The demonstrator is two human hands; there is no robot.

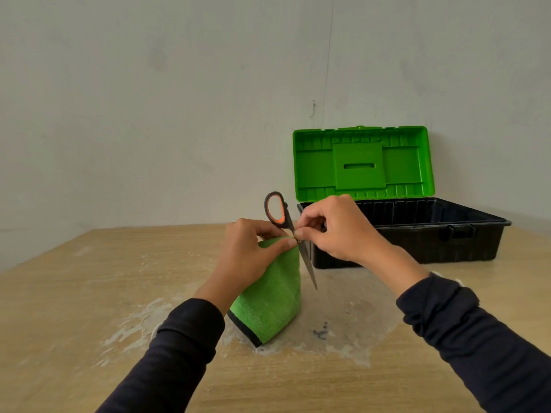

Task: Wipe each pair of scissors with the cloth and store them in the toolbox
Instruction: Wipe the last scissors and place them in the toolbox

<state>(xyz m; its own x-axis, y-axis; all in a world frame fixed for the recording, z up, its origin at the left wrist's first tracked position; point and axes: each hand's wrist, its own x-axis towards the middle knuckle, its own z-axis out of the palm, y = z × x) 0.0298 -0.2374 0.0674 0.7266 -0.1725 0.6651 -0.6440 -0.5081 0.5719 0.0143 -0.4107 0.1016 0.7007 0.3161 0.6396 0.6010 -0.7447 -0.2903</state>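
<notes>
My right hand (334,231) pinches the black-and-orange-handled steel scissors (286,231) near the pivot, blades pointing down. My left hand (250,257) clutches the green microfibre cloth with black trim (271,299) against them. Just behind stands the open black plastic toolbox with green lid (417,231); I cannot tell what is inside.

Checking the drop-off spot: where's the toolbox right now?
Head view, right of centre: the toolbox sits open on the table against the wall, just behind the right hand.
</notes>
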